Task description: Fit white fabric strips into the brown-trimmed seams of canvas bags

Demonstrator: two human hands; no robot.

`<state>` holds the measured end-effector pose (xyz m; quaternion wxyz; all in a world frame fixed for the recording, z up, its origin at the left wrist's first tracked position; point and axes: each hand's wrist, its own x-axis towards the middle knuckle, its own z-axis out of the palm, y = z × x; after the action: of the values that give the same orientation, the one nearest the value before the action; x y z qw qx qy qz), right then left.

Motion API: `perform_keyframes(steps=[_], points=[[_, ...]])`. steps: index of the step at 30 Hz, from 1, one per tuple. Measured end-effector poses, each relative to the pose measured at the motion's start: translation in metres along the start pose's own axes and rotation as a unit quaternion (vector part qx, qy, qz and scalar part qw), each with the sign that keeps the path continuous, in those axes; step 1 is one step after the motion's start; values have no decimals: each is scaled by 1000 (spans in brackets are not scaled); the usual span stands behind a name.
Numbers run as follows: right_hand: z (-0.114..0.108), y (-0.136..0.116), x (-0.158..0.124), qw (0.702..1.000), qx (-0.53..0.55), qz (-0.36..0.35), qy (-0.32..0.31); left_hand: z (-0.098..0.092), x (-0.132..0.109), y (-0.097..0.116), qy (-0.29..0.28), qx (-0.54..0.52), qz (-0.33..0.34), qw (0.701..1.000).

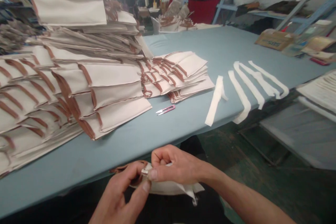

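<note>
A cream fabric bag with brown straps (168, 188) is held over my lap, just off the table's front edge. My left hand (126, 190) pinches its corner near the brown strap, thumb and forefinger pressed together. Close against it, my right hand (173, 168) grips the same corner, thumb tip nearly touching the left thumb. Between the fingertips a small fold of cream cloth shows; its details are blurred. On the table ahead lie pink-handled thread snips (166, 110), which neither hand touches.
Stacks of cream bags with brown straps (112, 91) cover the left of the blue-covered table (183, 126). A smaller pile (181, 71) sits mid-table. Cream fabric strips (216, 99) lie to the right, some over the edge. A cardboard box (274, 40) stands at the far right.
</note>
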<state>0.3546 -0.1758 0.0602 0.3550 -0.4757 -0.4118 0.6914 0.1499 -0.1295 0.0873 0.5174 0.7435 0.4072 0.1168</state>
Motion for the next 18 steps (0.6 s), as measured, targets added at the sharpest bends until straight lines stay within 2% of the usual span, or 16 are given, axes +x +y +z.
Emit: perform_keyframes(steps=[3,9,15,18], points=[[-2,2,0,1000,20,17,-15,-1,3,-2,-40,-19,23,999],[-4,13,-1,999,44,-6,-26,8,6,-6,10,-61,27,998],[-6,13,-5,998,37,6,-48,3,9,-29,-35,-43,72,996],[-7,9,-7,999,4,15,-39,1,10,-36,-30,-37,84,995]])
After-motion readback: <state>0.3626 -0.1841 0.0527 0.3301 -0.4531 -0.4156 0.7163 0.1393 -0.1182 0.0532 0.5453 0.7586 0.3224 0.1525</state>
